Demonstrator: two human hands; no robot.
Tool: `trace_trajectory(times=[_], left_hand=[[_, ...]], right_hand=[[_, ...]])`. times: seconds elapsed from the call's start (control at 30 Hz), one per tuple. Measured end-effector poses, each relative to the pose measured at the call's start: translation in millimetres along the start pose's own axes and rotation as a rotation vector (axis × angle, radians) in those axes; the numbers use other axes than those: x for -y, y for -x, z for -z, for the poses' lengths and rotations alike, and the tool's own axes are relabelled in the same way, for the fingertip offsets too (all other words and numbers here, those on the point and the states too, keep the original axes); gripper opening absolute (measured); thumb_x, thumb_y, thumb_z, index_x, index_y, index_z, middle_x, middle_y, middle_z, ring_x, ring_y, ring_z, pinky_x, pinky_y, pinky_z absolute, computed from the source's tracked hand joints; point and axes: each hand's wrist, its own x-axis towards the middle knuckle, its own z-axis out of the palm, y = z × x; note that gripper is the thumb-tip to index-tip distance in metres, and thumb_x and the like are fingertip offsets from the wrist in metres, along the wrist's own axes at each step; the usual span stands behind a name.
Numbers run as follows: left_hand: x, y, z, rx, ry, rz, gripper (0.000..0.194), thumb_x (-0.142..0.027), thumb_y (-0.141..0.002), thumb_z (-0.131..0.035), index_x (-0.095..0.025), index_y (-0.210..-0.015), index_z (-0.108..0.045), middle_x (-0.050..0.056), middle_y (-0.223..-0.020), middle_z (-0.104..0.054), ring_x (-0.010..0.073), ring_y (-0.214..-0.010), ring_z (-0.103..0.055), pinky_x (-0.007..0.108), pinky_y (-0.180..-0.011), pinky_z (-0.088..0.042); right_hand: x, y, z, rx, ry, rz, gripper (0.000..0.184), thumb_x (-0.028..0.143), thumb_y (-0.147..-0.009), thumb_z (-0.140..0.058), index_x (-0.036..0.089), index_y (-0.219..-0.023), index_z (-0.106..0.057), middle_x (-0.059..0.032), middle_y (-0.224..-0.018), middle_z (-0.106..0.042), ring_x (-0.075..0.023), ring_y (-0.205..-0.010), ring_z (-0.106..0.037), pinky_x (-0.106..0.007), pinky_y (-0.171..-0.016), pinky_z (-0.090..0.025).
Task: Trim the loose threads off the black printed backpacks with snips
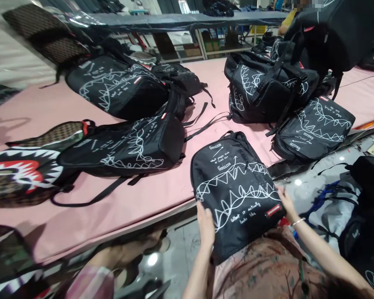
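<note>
Backpack (237, 182) at five o'clock, sides pinched in the grip of left hand (206, 224) and right hand (287, 206), overhangs the worktop (162, 187), so uneven hold could tip it off, or the strap (206, 125) towards twelve could snag it.

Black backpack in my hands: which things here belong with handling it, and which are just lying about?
In use:
black backpack, held at both sides
left hand
right hand
pink table, probably

Lying about:
checkered shark-mouth bag, far left
black bag beside it
scribble-printed bag, right of the held one
</note>
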Motion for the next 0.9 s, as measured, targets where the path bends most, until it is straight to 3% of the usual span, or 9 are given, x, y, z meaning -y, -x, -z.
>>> trace_trajectory(times=[0.1, 0.17, 0.2, 0.3, 0.37, 0.43, 0.57, 0.7, 0.9], left_hand=[[-33, -3, -3.3, -0.013, -0.181, -0.070, 0.063, -0.044, -0.087, -0.030, -0.004, -0.135, -0.028, 0.019, -0.140, -0.026, 0.0277, -0.132, -0.021, 0.046, -0.109, -0.017], [-62, -7, 1.3, -0.115, -0.273, -0.217, 0.056, -0.042, -0.085, -0.038, -0.007, -0.129, -0.039, 0.017, -0.134, -0.036, 0.0278, -0.127, -0.029, 0.045, -0.106, -0.021], [-77, -9, 1.2, -0.088, -0.265, -0.279, 0.050, -0.041, -0.085, -0.040, -0.011, -0.124, -0.046, 0.014, -0.127, -0.045, 0.0251, -0.121, -0.037, 0.042, -0.104, -0.025], [-121, -8, -18.5, 0.362, -0.155, -0.244, 0.033, -0.038, -0.087, -0.037, -0.018, -0.102, -0.059, 0.005, -0.105, -0.060, 0.0161, -0.097, -0.054, 0.029, -0.089, -0.040], [-143, -5, -44.5, 0.514, -0.162, -0.255, 0.027, -0.037, -0.084, -0.044, -0.019, -0.094, -0.062, 0.003, -0.092, -0.063, 0.0144, -0.085, -0.057, 0.026, -0.079, -0.042], [-157, -2, -70.5, 0.563, -0.195, -0.260, 0.023, -0.039, -0.080, -0.050, -0.020, -0.086, -0.062, 0.002, -0.083, -0.062, 0.0154, -0.079, -0.056, 0.026, -0.071, -0.040], [-166, -1, -99.0, 0.571, -0.222, -0.272, 0.015, -0.030, -0.079, -0.052, -0.018, -0.075, -0.059, 0.002, -0.081, -0.060, 0.0155, -0.077, -0.054, 0.026, -0.068, -0.036], [-162, -4, -102.1, 0.564, -0.174, -0.254, 0.016, -0.025, -0.081, -0.046, -0.016, -0.074, -0.057, 0.002, -0.079, -0.059, 0.0123, -0.073, -0.052, 0.023, -0.067, -0.035], [-156, -4, -102.9, 0.528, -0.113, -0.202, 0.017, -0.025, -0.081, -0.046, -0.014, -0.072, -0.054, 0.002, -0.074, -0.057, 0.0111, -0.068, -0.049, 0.022, -0.065, -0.034]], right_hand=[[-9, 9, -16, -0.010, 0.025, 0.042, 0.057, 0.059, -0.076, -0.045, 0.012, -0.108, -0.055, -0.0128, -0.113, -0.056, -0.0213, -0.098, -0.055, -0.034, -0.083, -0.045], [-9, 10, -18, -0.008, 0.059, 0.062, 0.055, 0.058, -0.078, -0.043, 0.012, -0.108, -0.055, -0.0122, -0.112, -0.056, -0.0219, -0.102, -0.053, -0.037, -0.090, -0.042], [-8, 9, -16, -0.010, 0.081, 0.072, 0.054, 0.057, -0.078, -0.043, 0.012, -0.106, -0.056, -0.0120, -0.110, -0.057, -0.0218, -0.101, -0.053, -0.037, -0.090, -0.041], [-2, 8, -8, -0.036, 0.169, 0.097, 0.053, 0.058, -0.075, -0.047, 0.010, -0.096, -0.055, -0.0122, -0.095, -0.059, -0.0213, -0.089, -0.055, -0.036, -0.084, -0.043], [4, 10, -2, -0.052, 0.244, 0.113, 0.053, 0.056, -0.073, -0.051, 0.009, -0.098, -0.053, -0.0110, -0.087, -0.059, -0.0202, -0.078, -0.055, -0.037, -0.077, -0.045], [11, 13, 4, -0.048, 0.311, 0.148, 0.053, 0.053, -0.075, -0.051, 0.010, -0.106, -0.051, -0.0111, -0.091, -0.058, -0.0203, -0.079, -0.055, -0.037, -0.078, -0.044], [28, 22, 15, 0.033, 0.394, 0.247, 0.046, 0.046, -0.082, -0.045, 0.014, -0.114, -0.053, -0.0111, -0.110, -0.054, -0.0205, -0.098, -0.052, -0.033, -0.086, -0.040], [46, 28, 18, 0.232, 0.552, 0.352, 0.046, 0.040, -0.085, -0.044, 0.020, -0.126, -0.047, -0.0069, -0.103, -0.057, -0.0160, -0.085, -0.055, -0.029, -0.078, -0.043], [68, 22, 9, 0.321, 0.736, 0.453, 0.024, 0.031, -0.086, -0.042, 0.017, -0.101, -0.054, -0.0046, -0.096, -0.060, -0.0173, -0.088, -0.055, -0.028, -0.078, -0.041]])
